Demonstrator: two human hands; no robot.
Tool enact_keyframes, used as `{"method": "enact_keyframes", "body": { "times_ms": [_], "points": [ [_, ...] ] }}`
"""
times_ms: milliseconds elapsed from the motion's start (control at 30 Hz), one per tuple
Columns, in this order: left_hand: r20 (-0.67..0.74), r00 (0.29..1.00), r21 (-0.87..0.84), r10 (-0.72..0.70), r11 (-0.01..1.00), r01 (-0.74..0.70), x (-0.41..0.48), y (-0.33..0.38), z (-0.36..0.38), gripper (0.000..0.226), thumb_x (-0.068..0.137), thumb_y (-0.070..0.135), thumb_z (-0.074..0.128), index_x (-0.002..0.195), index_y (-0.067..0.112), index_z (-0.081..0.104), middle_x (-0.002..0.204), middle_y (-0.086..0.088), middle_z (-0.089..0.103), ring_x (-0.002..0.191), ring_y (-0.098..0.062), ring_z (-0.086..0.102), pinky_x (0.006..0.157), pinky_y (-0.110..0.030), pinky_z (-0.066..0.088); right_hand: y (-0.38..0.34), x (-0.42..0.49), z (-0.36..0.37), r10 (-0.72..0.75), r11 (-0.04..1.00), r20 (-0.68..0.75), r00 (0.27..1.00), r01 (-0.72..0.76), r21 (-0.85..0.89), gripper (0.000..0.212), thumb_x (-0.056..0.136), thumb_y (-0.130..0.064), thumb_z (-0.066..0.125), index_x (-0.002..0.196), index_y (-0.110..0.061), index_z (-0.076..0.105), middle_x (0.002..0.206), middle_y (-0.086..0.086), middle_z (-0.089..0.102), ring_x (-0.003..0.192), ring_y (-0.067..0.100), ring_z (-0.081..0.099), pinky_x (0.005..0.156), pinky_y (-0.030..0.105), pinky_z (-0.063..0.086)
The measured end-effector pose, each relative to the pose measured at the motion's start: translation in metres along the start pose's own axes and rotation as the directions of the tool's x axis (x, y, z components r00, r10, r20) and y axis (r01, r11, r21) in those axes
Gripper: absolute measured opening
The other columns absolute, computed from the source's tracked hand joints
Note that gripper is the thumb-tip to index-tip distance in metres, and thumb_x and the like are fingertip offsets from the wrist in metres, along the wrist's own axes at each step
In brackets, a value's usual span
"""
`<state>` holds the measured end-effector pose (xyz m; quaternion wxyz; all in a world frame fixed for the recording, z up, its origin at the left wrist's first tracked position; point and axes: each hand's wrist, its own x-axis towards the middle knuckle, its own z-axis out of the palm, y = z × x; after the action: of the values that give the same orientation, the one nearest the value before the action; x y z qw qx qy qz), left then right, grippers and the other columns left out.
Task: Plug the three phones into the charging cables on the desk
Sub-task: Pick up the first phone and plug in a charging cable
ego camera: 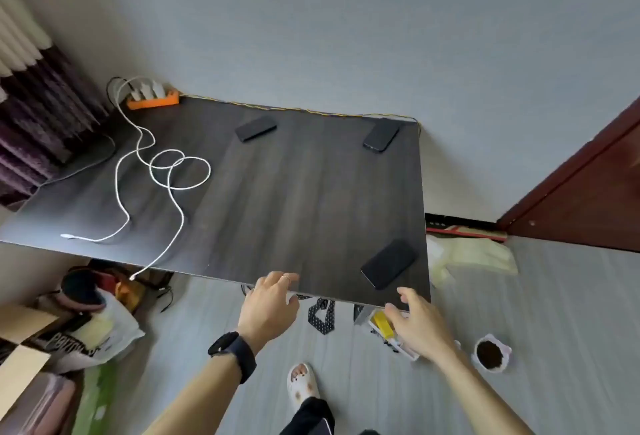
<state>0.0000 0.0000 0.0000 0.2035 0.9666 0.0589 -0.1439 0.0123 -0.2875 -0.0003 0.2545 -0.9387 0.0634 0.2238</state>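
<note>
Three black phones lie flat on the dark wood desk: one at the back middle, one at the back right corner, one at the near right corner. White charging cables run from chargers in an orange power strip at the back left. One plug end rests near the left front edge; another hangs over the front edge. My left hand, with a dark wristwatch, hovers at the desk's front edge, empty. My right hand is open just below the near right phone.
A striped curtain hangs at the left. Bags and a cardboard box crowd the floor at the lower left. A small container with yellow items, a round bowl of dark matter and a brown door are on the right.
</note>
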Motion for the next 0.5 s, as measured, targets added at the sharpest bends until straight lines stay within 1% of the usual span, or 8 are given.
{"method": "enact_keyframes", "body": {
  "times_ms": [33,100,133,233,333,367,433,500],
  "points": [
    [0.008,1.000,-0.005,0.009,1.000,-0.009,0.013,-0.001,-0.002,0.048,0.092,0.031,0.048,0.140,0.030,0.049,0.141,0.006,0.051,0.128,-0.023,0.046,0.103,-0.039,0.043,-0.002,0.016,0.001,0.036,0.998,-0.005,0.999,-0.035,0.049,0.057,0.096,-0.049,0.049,0.146,-0.021,0.041,0.147,0.001,0.054,0.132,0.026,0.051,0.103,0.042,0.044],
    [0.036,0.999,0.012,-0.017,1.000,0.016,0.044,-0.003,0.000,0.048,0.093,0.030,0.047,0.141,0.030,0.047,0.143,0.006,0.049,0.130,-0.024,0.044,0.105,-0.040,0.040,-0.010,0.048,0.000,0.141,0.983,0.035,0.989,-0.144,0.115,0.064,0.096,-0.050,0.050,0.149,-0.017,0.037,0.149,0.004,0.051,0.133,0.026,0.051,0.103,0.040,0.043],
    [0.079,0.996,0.023,-0.045,0.999,0.044,0.059,-0.003,0.000,0.049,0.093,0.030,0.046,0.142,0.029,0.045,0.144,0.005,0.047,0.131,-0.025,0.043,0.106,-0.041,0.039,-0.015,0.063,-0.003,0.205,0.967,0.069,0.976,-0.213,0.138,0.067,0.095,-0.052,0.051,0.150,-0.015,0.035,0.149,0.005,0.050,0.133,0.026,0.051,0.102,0.039,0.042],
    [0.146,0.987,0.059,-0.071,0.996,0.063,0.089,-0.006,0.011,0.055,0.094,0.032,0.045,0.148,0.029,0.037,0.153,0.001,0.036,0.137,-0.028,0.036,0.110,-0.043,0.036,-0.023,0.101,-0.002,0.341,0.915,0.085,0.936,-0.351,0.200,0.081,0.091,-0.059,0.053,0.150,-0.008,0.033,0.149,0.009,0.049,0.132,0.030,0.051,0.095,0.037,0.042],
    [0.222,0.968,0.097,-0.114,0.991,0.094,0.118,-0.011,0.029,0.061,0.097,0.039,0.042,0.154,0.035,0.021,0.164,-0.003,0.016,0.148,-0.033,0.018,0.119,-0.050,0.025,-0.025,0.140,0.009,0.487,0.818,0.132,0.864,-0.503,0.278,0.093,0.086,-0.064,0.058,0.149,-0.001,0.031,0.149,0.017,0.045,0.129,0.037,0.052,0.098,0.041,0.045],
    [0.245,0.960,0.111,-0.135,0.988,0.111,0.126,-0.012,0.034,0.062,0.097,0.042,0.041,0.154,0.037,0.017,0.165,-0.003,0.010,0.150,-0.034,0.013,0.120,-0.052,0.021,-0.026,0.152,0.013,0.535,0.778,0.131,0.835,-0.547,0.309,0.098,0.082,-0.067,0.062,0.147,-0.001,0.031,0.148,0.019,0.043,0.125,0.039,0.053,0.099,0.042,0.048],
    [0.278,0.942,0.131,-0.190,0.979,0.159,0.138,-0.015,0.043,0.063,0.097,0.047,0.038,0.155,0.040,0.014,0.166,-0.001,0.004,0.151,-0.034,0.007,0.120,-0.054,0.016,-0.027,0.176,0.020,0.619,0.708,0.116,0.777,-0.616,0.347,0.109,0.072,-0.072,0.068,0.145,-0.001,0.030,0.145,0.021,0.041,0.116,0.042,0.058,0.095,0.048,0.054],
    [0.333,0.909,0.142,-0.250,0.966,0.214,0.141,-0.018,0.050,0.062,0.097,0.050,0.035,0.155,0.041,0.012,0.166,0.000,0.001,0.151,-0.032,0.004,0.120,-0.057,0.015,-0.029,0.191,0.025,0.664,0.682,0.094,0.742,-0.652,0.333,0.112,0.066,-0.071,0.075,0.143,-0.003,0.028,0.143,0.022,0.041,0.112,0.043,0.059,0.092,0.052,0.056]
  ]
}}
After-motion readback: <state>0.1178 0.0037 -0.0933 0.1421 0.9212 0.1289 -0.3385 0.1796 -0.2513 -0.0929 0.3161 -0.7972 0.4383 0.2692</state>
